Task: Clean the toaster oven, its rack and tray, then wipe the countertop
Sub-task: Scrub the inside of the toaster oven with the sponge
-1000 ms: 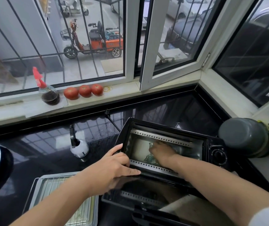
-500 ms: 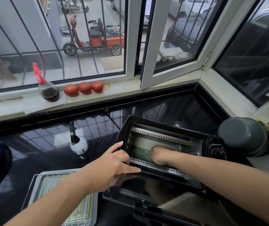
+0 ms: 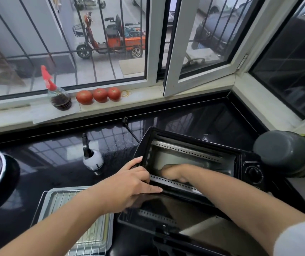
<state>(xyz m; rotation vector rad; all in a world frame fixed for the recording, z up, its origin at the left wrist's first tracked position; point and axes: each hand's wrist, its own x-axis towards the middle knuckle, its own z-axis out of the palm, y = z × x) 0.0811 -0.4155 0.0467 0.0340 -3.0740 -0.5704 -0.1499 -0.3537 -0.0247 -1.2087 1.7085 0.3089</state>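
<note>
Toaster oven [image 3: 194, 159] on black tabletop [image 3: 55, 163], door down. Left hand [image 3: 129, 183] spread, pressing oven's left front edge. Right hand [image 3: 173, 172] deep inside cavity — grip cannot tell. Rack [image 3: 92, 235] on tray [image 3: 42, 206] at left.

Both bare forearms reach forward from the near edge. The left hand [image 3: 129, 183] lies palm down, fingers straight and spread — thumb pointing right, index finger stretched farther away. The right hand [image 3: 173, 172] is farther in, knuckles up, fingers curled under — what they hold cannot be seen.
</note>
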